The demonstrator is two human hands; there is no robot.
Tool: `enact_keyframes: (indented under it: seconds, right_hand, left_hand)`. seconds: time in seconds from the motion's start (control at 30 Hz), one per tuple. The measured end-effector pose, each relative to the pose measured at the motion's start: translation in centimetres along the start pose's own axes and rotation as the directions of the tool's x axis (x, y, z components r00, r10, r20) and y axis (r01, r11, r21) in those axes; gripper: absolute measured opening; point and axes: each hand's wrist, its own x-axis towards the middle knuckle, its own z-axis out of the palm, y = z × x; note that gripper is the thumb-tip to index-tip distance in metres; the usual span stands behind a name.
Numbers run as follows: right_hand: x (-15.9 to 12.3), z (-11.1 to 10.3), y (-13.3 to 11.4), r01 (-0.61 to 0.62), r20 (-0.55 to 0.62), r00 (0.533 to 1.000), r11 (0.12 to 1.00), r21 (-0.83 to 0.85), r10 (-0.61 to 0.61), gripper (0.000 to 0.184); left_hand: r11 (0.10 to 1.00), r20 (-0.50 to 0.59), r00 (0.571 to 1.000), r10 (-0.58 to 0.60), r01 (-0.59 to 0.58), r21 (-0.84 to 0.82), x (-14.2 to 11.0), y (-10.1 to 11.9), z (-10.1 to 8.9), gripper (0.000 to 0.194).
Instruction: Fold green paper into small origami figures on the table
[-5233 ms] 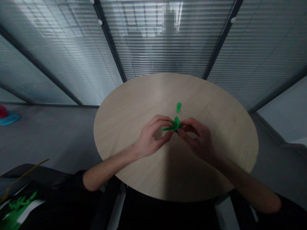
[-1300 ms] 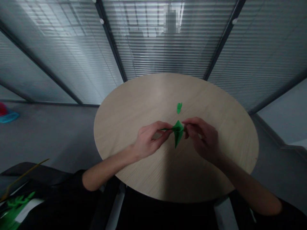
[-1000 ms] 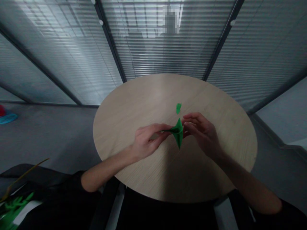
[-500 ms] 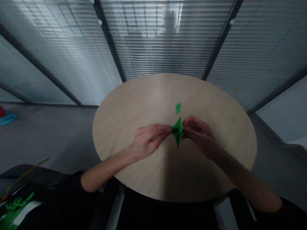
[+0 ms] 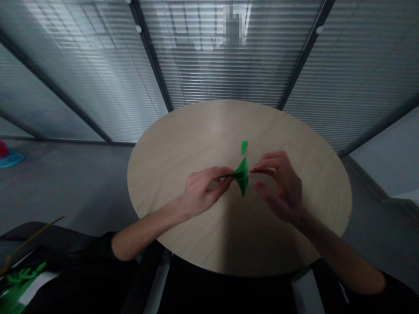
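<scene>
A piece of folded green paper (image 5: pixel 242 175), pointed at top and bottom, is held above the table. My left hand (image 5: pixel 207 189) pinches its left side between thumb and fingers. Just right of the paper, my right hand (image 5: pixel 281 185) is open, with the thumb apart from the fingers; the fingertips come close to the paper's right edge, and I cannot tell if they touch it. A small green piece (image 5: pixel 244 147) lies on the table beyond the folded paper.
The round wooden table (image 5: pixel 176 139) stands against glass panels with blinds (image 5: pixel 222 74). At lower left are green items (image 5: pixel 22 279) and a thin yellow strip (image 5: pixel 36 237). Something blue and red (image 5: pixel 11 159) is on the floor at far left.
My right hand has let go of the folded paper, moved slightly right and spread its thumb from its fingers. My left hand keeps its pinch, and the paper has turned a little.
</scene>
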Motion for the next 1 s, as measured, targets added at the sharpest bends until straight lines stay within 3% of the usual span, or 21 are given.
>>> enact_keyframes:
  seconds: [0.1, 0.2, 0.57, 0.77, 1.0]
  right_hand:
    - [0.16, -0.04, -0.42, 0.229, 0.058, 0.973, 0.931, -0.284, -0.222, 0.038]
    - [0.25, 0.35, -0.34, 0.289, 0.117, 0.957, 0.888, -0.358, -0.265, 0.039]
    - [0.65, 0.46, 0.22, 0.298, 0.137, 0.954, 0.880, -0.369, -0.266, 0.026]
    - [0.70, 0.33, 0.29, 0.277, 0.150, 0.960, 0.894, -0.352, -0.238, 0.021]
    - [0.50, 0.34, 0.29, 0.191, 0.124, 0.979, 0.938, -0.290, -0.161, 0.015]
  left_hand:
    - [1.000, 0.059, 0.998, 0.012, -0.014, 0.021, -0.09, -0.21, 0.06, 0.017]
    - [0.997, 0.112, 0.993, 0.041, -0.048, 0.056, -0.16, -0.45, 0.11, 0.016]
    - [0.991, 0.157, 0.985, 0.068, -0.084, 0.103, -0.46, -0.80, 0.39, 0.015]
    - [0.997, 0.171, 0.985, 0.028, -0.041, 0.071, -0.30, -0.64, 0.21, 0.015]
    - [0.988, 0.165, 0.985, -0.056, 0.078, -0.133, -0.27, -0.56, 0.28, 0.033]
